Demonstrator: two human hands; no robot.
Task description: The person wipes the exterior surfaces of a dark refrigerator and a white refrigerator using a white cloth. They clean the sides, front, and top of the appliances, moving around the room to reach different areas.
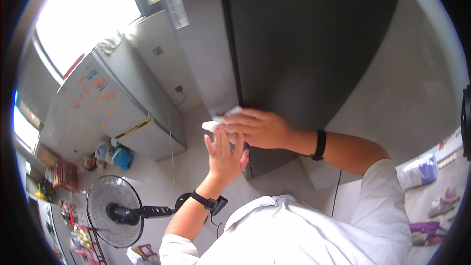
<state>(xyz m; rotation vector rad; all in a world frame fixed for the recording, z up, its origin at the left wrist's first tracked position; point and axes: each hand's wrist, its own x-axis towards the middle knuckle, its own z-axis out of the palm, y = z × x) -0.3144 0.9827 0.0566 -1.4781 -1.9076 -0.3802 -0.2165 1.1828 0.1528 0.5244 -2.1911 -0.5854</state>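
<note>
A crumpled white tissue or cloth (210, 126) lies under the fingers of my right hand (263, 129), close to the lower end of a tall dark-grey cabinet or refrigerator (294, 51). My right fingers lie stretched over it and hold it; their undersides are hidden. Just below, my left hand (225, 156) has its fingers apart, the tips at the tissue's lower edge. Whether they touch it is hard to tell. A black seam runs down the dark body, and its lighter side panel (206, 44) carries a barcode label (175, 5).
To the left stands a light-grey refrigerator (99, 95) with stickers on its door. A black pedestal fan (123, 211) is at the lower left, a thin cord (170, 147) near it. A blue bucket (122, 158) sits by the refrigerator. Wrapped goods (418, 171) lie at the right.
</note>
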